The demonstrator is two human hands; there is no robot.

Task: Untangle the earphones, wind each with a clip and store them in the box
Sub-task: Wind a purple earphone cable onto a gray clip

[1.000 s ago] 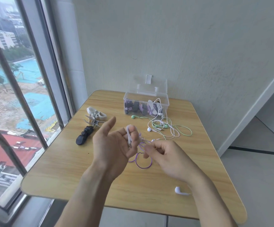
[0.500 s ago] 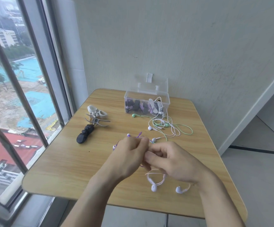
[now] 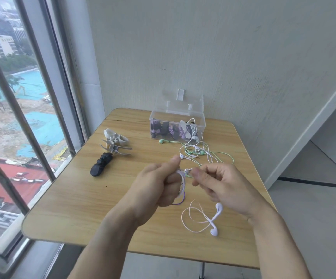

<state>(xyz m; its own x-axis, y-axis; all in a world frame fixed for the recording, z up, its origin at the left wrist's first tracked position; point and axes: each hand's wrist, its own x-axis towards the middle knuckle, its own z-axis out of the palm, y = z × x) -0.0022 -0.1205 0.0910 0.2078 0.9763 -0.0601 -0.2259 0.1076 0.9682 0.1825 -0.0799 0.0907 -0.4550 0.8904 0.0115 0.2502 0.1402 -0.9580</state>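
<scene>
Nearest me, two white earbuds (image 3: 216, 220) w/ loose loops of pale cord lie on the wooden table (image 3: 72, 206), trailing from the work above so the slack stays free to feed. Just past them, my left hand (image 3: 155, 188) is curled in a fist, thumb up, w/ purple cord (image 3: 182, 188) wound round its fingers: the fist acts as a spool, I'd say, to keep the coil even. My right hand (image 3: 219, 184) pinches the cord's end close beside the left, fingers curled, guiding the next turn; whether a clip sits inside the fist I can't tell. Further out, a white & green tangle (image 3: 201, 153) lies on the table, not yet sorted. Left of it, spare clips wait apart, w/in reach: black clip (image 3: 100, 166), grey clip (image 3: 116, 149), white clip (image 3: 114, 136). Farthest, by the wall, the clear box (image 3: 178, 123) stands w/ lid up, already holding wound sets, one white cord spilling over its rim.
</scene>
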